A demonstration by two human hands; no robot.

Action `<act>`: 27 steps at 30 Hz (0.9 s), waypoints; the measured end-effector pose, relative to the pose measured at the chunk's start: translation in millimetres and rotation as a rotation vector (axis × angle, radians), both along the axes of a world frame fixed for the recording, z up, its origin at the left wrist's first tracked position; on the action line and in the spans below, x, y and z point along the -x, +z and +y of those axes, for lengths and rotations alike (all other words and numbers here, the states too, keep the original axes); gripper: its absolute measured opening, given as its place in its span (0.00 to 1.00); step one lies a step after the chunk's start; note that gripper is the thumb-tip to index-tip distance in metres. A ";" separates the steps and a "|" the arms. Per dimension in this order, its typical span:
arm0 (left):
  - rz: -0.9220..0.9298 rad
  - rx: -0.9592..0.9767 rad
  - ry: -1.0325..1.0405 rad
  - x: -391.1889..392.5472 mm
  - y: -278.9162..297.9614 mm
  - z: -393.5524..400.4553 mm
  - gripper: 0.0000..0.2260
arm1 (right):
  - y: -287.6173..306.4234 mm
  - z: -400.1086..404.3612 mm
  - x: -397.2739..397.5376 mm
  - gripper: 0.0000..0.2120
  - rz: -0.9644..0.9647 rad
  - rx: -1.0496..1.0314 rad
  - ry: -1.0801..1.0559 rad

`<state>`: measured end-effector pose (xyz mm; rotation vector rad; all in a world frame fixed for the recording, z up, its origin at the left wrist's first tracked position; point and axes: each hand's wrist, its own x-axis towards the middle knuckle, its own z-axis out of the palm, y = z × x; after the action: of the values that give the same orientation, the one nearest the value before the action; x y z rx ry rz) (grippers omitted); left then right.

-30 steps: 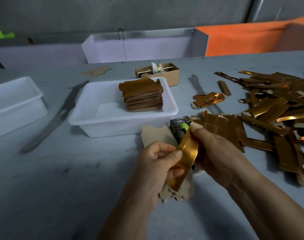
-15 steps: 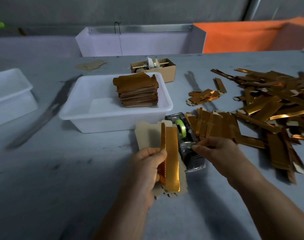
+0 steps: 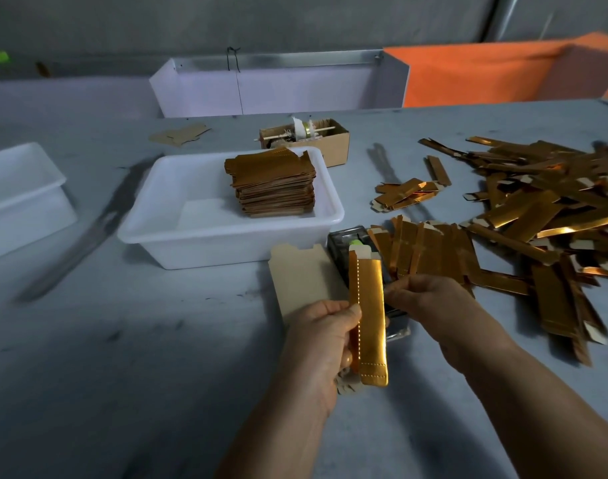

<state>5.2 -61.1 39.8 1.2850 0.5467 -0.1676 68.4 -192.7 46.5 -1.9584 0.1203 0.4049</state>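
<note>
Left hand [image 3: 325, 337]: gripped the gold carton [image 3: 370, 316] upright, thumb across its front.
Gold carton: held mid-frame, with the tape dispenser [image 3: 344, 238] behind it at 12 o'clock.
Right hand [image 3: 430, 299]: fingers curled at the carton's 3 o'clock edge; whether they gripped anything was unclear.
White tub [image 3: 178, 236]: at 10 o'clock.

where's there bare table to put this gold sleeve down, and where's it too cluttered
Widest bare table is near-left, bordered by the white tub and the left hand gripping the gold sleeve. A narrower strip lies between that tub and the second tub. Right of the tape dispenser, the gold pile crowds the table.
</note>
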 end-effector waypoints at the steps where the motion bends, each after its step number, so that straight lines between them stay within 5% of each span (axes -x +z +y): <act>1: 0.000 -0.001 -0.002 -0.6 -1.1 -0.7 0.06 | 0.0 -0.7 1.4 0.07 0.006 -0.031 0.001; 6: -0.004 -0.030 0.014 -1.3 -5.4 1.9 0.06 | -1.3 -11.5 8.5 0.07 0.015 -0.236 -0.036; 17: -0.094 -0.130 -0.013 -2.5 -2.8 -2.6 0.04 | -14.1 -7.3 30.5 0.08 -0.358 0.265 -0.058; 27: -0.174 -0.369 -0.059 -10.0 -6.2 -10.2 0.04 | -27.1 0.1 40.4 0.10 -0.417 0.218 -0.117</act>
<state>15.2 -71.3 33.6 1.6583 0.4006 -0.0019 28.0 -192.6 19.3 -2.1957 0.0101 -0.1025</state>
